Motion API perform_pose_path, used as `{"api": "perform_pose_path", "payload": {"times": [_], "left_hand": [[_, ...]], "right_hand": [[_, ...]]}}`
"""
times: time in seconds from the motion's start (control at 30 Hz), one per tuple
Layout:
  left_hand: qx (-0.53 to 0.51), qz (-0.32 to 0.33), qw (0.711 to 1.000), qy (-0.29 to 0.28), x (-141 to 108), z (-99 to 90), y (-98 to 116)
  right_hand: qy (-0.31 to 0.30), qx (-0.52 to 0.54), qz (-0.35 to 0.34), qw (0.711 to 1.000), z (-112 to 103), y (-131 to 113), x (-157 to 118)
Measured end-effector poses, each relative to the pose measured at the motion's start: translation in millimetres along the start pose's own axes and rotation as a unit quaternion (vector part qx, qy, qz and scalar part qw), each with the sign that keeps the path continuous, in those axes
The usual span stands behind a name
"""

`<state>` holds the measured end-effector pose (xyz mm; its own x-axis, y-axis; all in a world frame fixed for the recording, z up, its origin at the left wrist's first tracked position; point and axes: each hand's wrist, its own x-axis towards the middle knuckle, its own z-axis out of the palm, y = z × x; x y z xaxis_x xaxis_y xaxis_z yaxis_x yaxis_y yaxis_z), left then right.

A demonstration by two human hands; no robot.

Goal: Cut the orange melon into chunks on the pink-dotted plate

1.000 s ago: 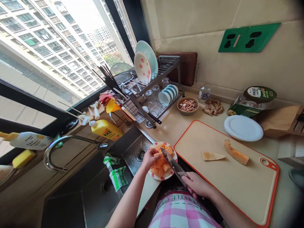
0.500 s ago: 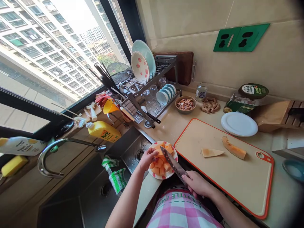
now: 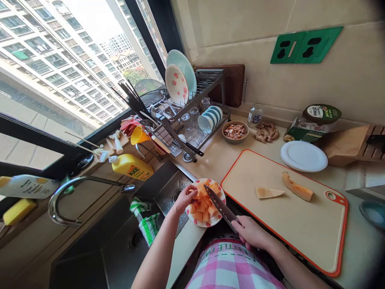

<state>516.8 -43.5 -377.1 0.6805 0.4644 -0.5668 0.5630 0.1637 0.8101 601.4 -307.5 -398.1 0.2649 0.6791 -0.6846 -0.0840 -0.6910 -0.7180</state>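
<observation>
My right hand is wrapped round the handle of a kitchen knife. The blade, with a row of small holes, slants up and left over a white plate with red dots. Chunks of orange-fleshed melon are heaped on that plate, which rests on the counter beside the sink. At its left side, my left hand has its thumb and fingers closed on a melon chunk near the blade tip. Two leftover pieces, a pale rind slice and a curved orange rind strip, lie on the cutting board.
The sink with its faucet is on my left. Behind stand a dish rack, a bowl of peeled-looking pieces, ginger and a glass jar. White plates sit beyond the board.
My left hand has shifted slightly left and up, its fingers drawing back a little from the blade. The knife stays over the plate, nearly unmoved.
</observation>
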Motion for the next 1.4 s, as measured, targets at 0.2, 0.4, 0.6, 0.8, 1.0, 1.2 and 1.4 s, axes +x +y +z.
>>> {"api": "perform_pose_path", "payload": {"times": [0.2,0.4,0.6,0.8,1.0,1.2,1.4], "left_hand": [[-0.029,-0.002,1.000,-0.009,1.6,-10.6,-5.3],[-0.018,0.015,1.000,0.001,4.8,-11.8,-8.5],[-0.036,0.025,0.999,0.000,2.5,-14.7,-13.4],[-0.064,0.037,0.997,-0.019,7.7,-19.5,-17.0],[0.007,0.003,1.000,0.015,29.3,-23.0,-22.3],[0.077,0.002,0.997,0.015,50.3,-25.1,-26.0],[0.105,0.028,0.994,0.004,54.3,-33.9,-31.7]], "right_hand": [[-0.015,-0.014,-0.008,1.000,-1.6,-10.1,-3.6],[-0.013,-0.035,-0.005,0.999,2.5,-12.1,-1.2],[-0.004,-0.027,-0.008,1.000,9.6,-8.9,0.9],[0.008,-0.032,-0.003,0.999,13.8,-11.4,-2.3],[0.010,-0.031,0.002,0.999,17.0,-25.2,-2.2],[0.035,-0.056,0.004,0.998,22.2,-29.7,3.3],[0.056,-0.054,0.015,0.997,25.4,-21.9,1.1]]}}
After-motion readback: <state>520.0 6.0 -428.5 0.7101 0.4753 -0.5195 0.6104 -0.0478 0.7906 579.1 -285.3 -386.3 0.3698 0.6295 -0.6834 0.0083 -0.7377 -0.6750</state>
